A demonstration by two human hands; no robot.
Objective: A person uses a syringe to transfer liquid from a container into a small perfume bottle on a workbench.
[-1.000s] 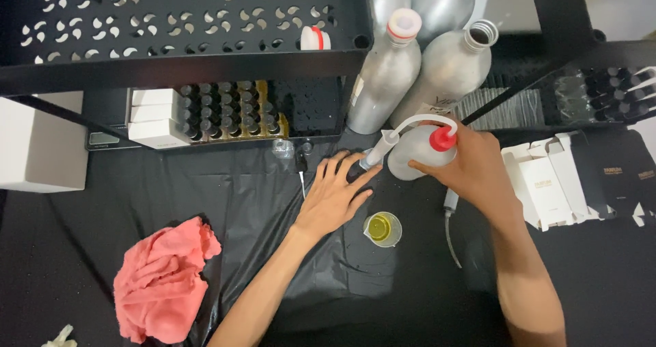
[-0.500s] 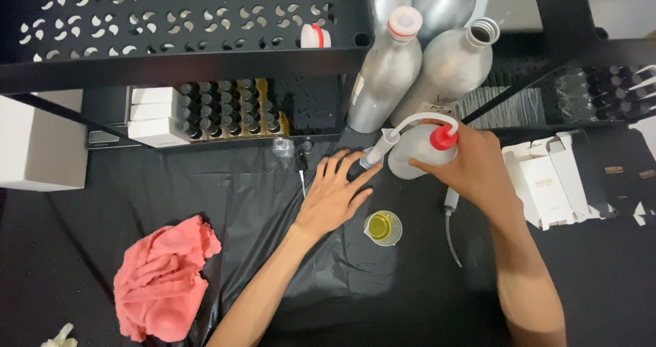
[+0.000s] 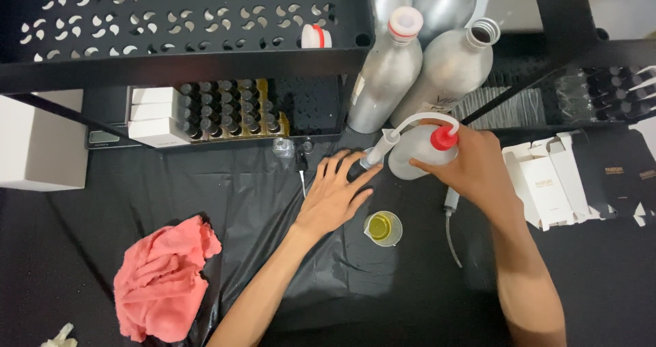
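My right hand (image 3: 475,169) grips a clear squeeze wash bottle (image 3: 413,154) with a red cap and a curved spout, tilted to the left. Its nozzle points down at a small dark bottle that my left hand (image 3: 335,195) steadies with the fingertips on the black sheet; the little bottle is mostly hidden by the fingers. Just below the two hands stands a small clear beaker (image 3: 383,227) with yellow liquid in it.
Tall aluminium bottles (image 3: 386,70) stand behind the hands. A tray of small dark vials (image 3: 225,108) and white boxes (image 3: 156,118) sit under a black perforated shelf (image 3: 171,19). A pink cloth (image 3: 164,278) lies front left, folded white cartons (image 3: 543,183) right, a syringe with tube (image 3: 451,207) nearby.
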